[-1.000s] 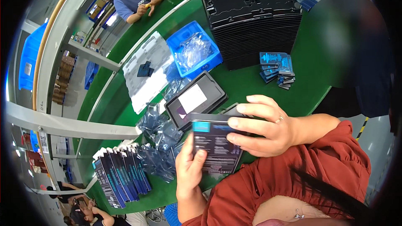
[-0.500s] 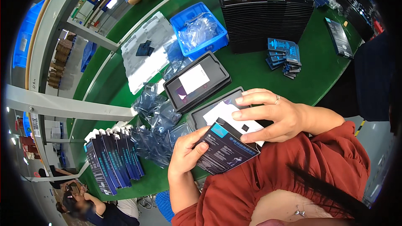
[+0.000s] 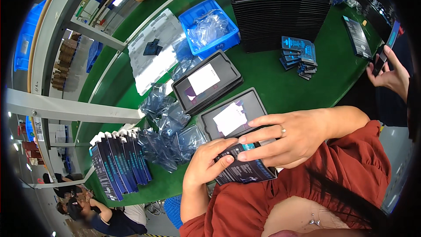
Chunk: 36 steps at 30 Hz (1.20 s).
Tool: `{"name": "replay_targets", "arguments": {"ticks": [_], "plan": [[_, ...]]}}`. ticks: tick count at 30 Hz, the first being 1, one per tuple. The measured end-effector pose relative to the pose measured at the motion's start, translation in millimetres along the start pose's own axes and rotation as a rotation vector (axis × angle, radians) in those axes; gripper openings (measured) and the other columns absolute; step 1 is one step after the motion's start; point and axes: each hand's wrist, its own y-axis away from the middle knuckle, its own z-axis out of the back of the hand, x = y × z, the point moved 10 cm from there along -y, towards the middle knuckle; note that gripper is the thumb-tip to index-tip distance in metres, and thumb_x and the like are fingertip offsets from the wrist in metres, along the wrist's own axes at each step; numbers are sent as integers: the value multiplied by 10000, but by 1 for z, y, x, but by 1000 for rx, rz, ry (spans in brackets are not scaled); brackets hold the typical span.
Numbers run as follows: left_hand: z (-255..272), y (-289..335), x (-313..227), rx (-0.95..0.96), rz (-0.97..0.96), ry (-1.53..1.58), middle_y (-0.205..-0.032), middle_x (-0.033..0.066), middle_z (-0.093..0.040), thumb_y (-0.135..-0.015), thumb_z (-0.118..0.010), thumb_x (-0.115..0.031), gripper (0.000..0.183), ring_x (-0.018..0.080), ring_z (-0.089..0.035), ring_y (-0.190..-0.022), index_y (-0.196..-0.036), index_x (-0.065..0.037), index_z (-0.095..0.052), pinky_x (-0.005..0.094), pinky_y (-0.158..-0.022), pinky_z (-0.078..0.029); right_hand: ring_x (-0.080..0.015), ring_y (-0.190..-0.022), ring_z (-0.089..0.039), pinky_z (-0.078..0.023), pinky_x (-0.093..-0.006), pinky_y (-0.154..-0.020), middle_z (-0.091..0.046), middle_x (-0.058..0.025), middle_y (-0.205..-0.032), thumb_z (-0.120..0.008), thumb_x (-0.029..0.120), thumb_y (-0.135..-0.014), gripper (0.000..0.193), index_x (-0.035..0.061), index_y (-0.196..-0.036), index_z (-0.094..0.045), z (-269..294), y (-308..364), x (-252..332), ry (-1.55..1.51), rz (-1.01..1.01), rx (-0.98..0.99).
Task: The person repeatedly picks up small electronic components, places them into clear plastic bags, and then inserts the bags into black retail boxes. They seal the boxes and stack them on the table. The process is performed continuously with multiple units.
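Observation:
A dark printed carton (image 3: 241,172) is tilted in front of my chest. My left hand (image 3: 208,160) grips its left side, thumb across the printed face. Over the top end lies my right hand (image 3: 285,137), fingers closed down on the edge and covering most of that end. The white flap cannot be seen. Just beyond my hands, a black tray (image 3: 256,98) holds a white sheet (image 3: 230,118). Behind it, a small stack of similar trays (image 3: 239,81) has a white sheet (image 3: 204,79) in its top one.
Clear plastic bags (image 3: 169,125) and a row of dark cartons (image 3: 118,164) lie left. A blue bin (image 3: 232,39), tall black tray stack (image 3: 280,22) and blue-black packets (image 3: 299,55) stand farther back. A co-worker's hand (image 3: 392,77) holds a slim box at right.
My right hand has come down over the carton's top end, hiding the white flap seen earlier. The black tray's sheet shows more fully. A co-worker's hand with a slim box has appeared at right.

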Motion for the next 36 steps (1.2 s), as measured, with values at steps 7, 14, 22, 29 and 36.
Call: {"name": "replay_targets", "arguments": {"ticks": [7,14,22,29,36], "plan": [[21,19,7,-137,159,-72,-947,179,-689,-925,-587,-208,298,335,-673,-855,-1128,1,-652,371,-765,-517,-390,-1248,-486,-422,-545,-986,-511,-241,-1347,-707,397,-761,378,26,-762,-631,52,30,-12,166,-133,-57],[34,24,2,-175,277,-205,-933,184,-689,-939,-563,-206,288,336,-672,-843,-1114,4,-654,377,-751,-514,-355,-1225,-468,-340,-539,-1072,-490,-192,-1312,-774,317,-666,690,91,-1273,-538,14,-1,-27,335,-331,172],[105,94,-49,-395,559,-399,-980,201,-669,-939,-555,-227,326,299,-666,-839,-1142,17,-626,348,-779,-503,-347,-1121,-512,-410,-449,-927,-500,-174,-1257,-814,278,-600,727,131,-1270,-571,33,-8,-54,132,-367,1],[239,238,-87,-1199,531,-495,-1204,123,-598,-996,-494,-231,414,175,-546,-1070,-1292,55,-532,302,-969,-403,-350,-1126,-499,-396,-451,-941,-519,-172,-1244,-832,296,-599,654,72,-1181,-635,-11,11,-84,216,-577,38],[325,290,-55,-1216,611,-483,-1119,77,-629,-998,-485,-188,359,135,-570,-967,-1262,46,-553,273,-886,-440,-355,-1187,-479,-391,-455,-978,-502,-192,-1298,-824,337,-638,643,78,-1195,-635,-34,8,-98,212,-576,82]]}}
